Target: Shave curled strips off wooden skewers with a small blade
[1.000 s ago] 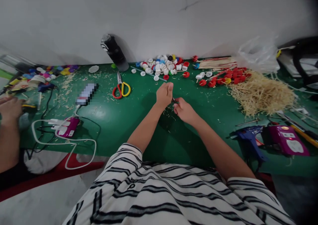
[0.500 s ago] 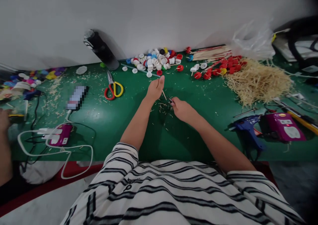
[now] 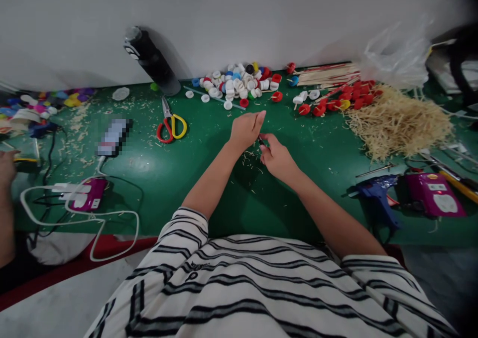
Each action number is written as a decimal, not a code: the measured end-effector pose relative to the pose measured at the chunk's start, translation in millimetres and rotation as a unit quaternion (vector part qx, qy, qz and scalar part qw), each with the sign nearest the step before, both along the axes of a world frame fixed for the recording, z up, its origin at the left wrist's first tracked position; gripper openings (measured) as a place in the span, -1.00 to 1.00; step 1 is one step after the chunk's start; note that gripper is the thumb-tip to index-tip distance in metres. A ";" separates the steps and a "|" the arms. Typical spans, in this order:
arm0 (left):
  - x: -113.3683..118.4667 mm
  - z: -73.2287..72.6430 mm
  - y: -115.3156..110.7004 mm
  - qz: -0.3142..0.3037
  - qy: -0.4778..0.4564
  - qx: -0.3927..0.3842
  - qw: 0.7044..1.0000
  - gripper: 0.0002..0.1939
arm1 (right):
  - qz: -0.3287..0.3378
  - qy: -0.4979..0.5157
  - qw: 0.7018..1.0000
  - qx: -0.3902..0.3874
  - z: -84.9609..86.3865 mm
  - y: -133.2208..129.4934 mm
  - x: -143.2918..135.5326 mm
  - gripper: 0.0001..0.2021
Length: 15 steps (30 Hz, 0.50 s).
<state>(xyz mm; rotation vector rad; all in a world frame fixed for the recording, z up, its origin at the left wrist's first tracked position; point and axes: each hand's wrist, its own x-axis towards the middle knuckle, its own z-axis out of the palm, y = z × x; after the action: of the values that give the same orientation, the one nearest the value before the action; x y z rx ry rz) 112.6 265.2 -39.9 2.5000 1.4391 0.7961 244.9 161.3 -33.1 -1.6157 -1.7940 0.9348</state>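
Note:
My left hand (image 3: 247, 130) is closed, thumb uppermost, above the green table. The thin wooden stick seen in it half a second ago is now mostly hidden by the hand. Close beside it, my right hand (image 3: 278, 158) is closed round a small dark tool (image 3: 262, 141); only its tip shows, so its kind is unclear. Thin wood shavings (image 3: 254, 160) lie on the table below the hands.
Bottle caps (image 3: 235, 85) are heaped at the back, near scissors (image 3: 172, 124) and a black bottle (image 3: 153, 61). On the right are red caps on sticks (image 3: 358, 95), a shavings pile (image 3: 399, 124) and a blue glue gun (image 3: 381, 193). Another person's hand (image 3: 6, 169) is far left.
My left hand has moved right, close against my right hand, and the stick between them has gone out of sight. The view has shifted slightly.

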 end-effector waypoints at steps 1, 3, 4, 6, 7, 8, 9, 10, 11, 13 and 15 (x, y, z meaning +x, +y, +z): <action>0.1 -0.6 -0.5 0.002 -0.003 0.002 1.000 -0.33 | -0.001 0.002 1.000 0.002 -0.9 -0.4 -0.5 -0.54; -1.0 -1.6 -0.4 0.010 -0.009 0.001 1.000 -0.32 | -0.001 0.000 1.000 0.009 -2.5 -1.1 -1.5 -0.54; -1.9 -1.9 0.1 0.014 -0.011 0.000 1.000 -0.32 | -0.001 -0.006 1.000 0.013 -3.1 -1.3 -2.2 -0.53; -3.5 -2.7 1.5 0.022 -0.016 -0.004 1.000 -0.31 | -0.002 -0.031 0.999 0.023 -3.8 -1.4 -3.7 -0.52; -4.0 -3.3 2.5 0.023 -0.019 -0.005 1.000 -0.32 | 0.000 -0.048 0.998 0.029 -3.8 -1.3 -4.5 -0.51; -4.2 -4.1 3.6 0.022 -0.023 -0.004 0.999 -0.32 | 0.003 -0.064 0.997 0.036 -3.6 -1.2 -5.4 -0.51; -4.2 -5.2 4.8 0.020 -0.028 -0.002 0.999 -0.32 | 0.006 -0.081 0.996 0.042 -3.1 -1.3 -6.2 -0.50; -3.9 -6.7 6.3 0.019 -0.033 0.002 0.999 -0.31 | 0.009 -0.098 0.994 0.044 -2.2 -1.5 -7.1 -0.49; -3.5 -8.5 8.0 0.018 -0.040 0.008 0.999 -0.30 | 0.011 -0.117 0.992 0.042 -0.9 -1.9 -8.1 -0.48; -2.4 -12.5 11.4 0.016 -0.057 0.020 0.998 -0.27 | 0.009 -0.170 0.985 0.026 2.5 -3.1 -10.3 -0.45; -1.2 -15.8 14.1 0.018 -0.077 0.029 0.996 -0.24 | 0.010 -0.229 0.973 0.004 5.8 -4.4 -12.6 -0.42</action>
<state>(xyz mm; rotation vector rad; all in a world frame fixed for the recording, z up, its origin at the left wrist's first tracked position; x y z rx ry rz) 111.4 279.3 -55.7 2.3989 1.4326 1.0277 232.3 156.9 -27.4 -1.9259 -2.1109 0.5901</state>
